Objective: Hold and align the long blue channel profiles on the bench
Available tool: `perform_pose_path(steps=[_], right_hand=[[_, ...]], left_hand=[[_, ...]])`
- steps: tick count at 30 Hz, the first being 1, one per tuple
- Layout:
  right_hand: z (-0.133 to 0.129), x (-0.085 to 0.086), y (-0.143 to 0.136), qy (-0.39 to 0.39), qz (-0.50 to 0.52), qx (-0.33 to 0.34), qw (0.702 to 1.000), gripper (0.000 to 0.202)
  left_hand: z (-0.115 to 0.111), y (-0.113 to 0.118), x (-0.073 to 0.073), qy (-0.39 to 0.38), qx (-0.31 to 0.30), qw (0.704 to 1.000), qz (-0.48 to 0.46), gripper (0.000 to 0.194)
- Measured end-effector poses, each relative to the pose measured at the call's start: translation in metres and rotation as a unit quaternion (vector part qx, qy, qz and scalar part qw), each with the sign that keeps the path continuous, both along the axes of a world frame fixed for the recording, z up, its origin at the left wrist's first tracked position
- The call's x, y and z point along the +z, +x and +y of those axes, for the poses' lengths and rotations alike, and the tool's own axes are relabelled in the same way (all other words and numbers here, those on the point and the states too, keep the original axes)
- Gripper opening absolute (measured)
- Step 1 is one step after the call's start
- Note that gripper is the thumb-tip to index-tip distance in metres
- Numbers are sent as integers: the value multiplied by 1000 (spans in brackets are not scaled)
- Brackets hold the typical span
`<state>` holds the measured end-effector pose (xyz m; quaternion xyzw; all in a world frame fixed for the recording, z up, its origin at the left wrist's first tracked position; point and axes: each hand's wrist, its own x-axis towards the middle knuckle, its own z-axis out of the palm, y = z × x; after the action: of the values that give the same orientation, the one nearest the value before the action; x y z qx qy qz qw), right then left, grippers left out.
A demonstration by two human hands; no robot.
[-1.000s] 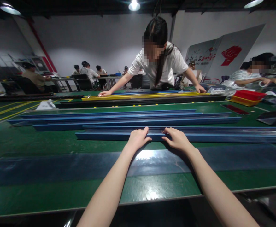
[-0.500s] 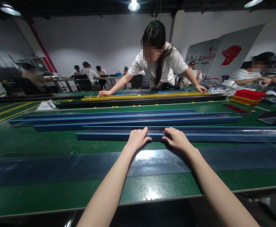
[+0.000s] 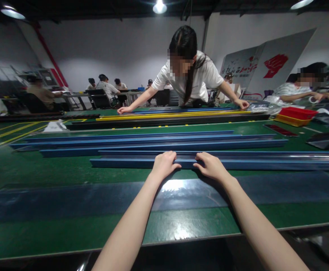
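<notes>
A long blue channel profile (image 3: 125,162) lies crosswise on the green table (image 3: 68,235). Its near wall is gripped by my left hand (image 3: 166,163), thumb on the near side and fingers curled over the top into the channel. A short gap to the right, my right hand (image 3: 209,164) holds the same profile in the same way. Between my forearms and the profile, a long clear plastic strip (image 3: 102,197) lies flat, with light glaring off its middle. The profile's right end runs out of view.
More blue profiles (image 3: 68,152) lie just beyond. Across the table a co-worker (image 3: 192,81) leans over a yellow profile (image 3: 153,116) and a black one (image 3: 119,124). To the right are a red bin (image 3: 298,113) and a dark red phone-like slab (image 3: 281,130). Crumpled white material (image 3: 54,125) sits left.
My hands and the blue profile stay nearly still; my left fingers shift slightly. The co-worker's hands move a little at both ends of the yellow profile.
</notes>
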<state>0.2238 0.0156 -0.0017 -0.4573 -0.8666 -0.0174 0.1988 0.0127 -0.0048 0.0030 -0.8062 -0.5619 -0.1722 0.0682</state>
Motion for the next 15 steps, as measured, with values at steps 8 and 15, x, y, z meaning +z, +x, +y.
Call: perform_pose_path(steps=[8, 15], right_hand=[[0, -2, 0, 0, -2, -3, 1000, 13], [0, 0, 0, 0, -4, -5, 1000, 14]], left_hand=[[-2, 2, 0, 34, 13, 999, 10, 32], [0, 0, -2, 18, 9, 1000, -15, 33]])
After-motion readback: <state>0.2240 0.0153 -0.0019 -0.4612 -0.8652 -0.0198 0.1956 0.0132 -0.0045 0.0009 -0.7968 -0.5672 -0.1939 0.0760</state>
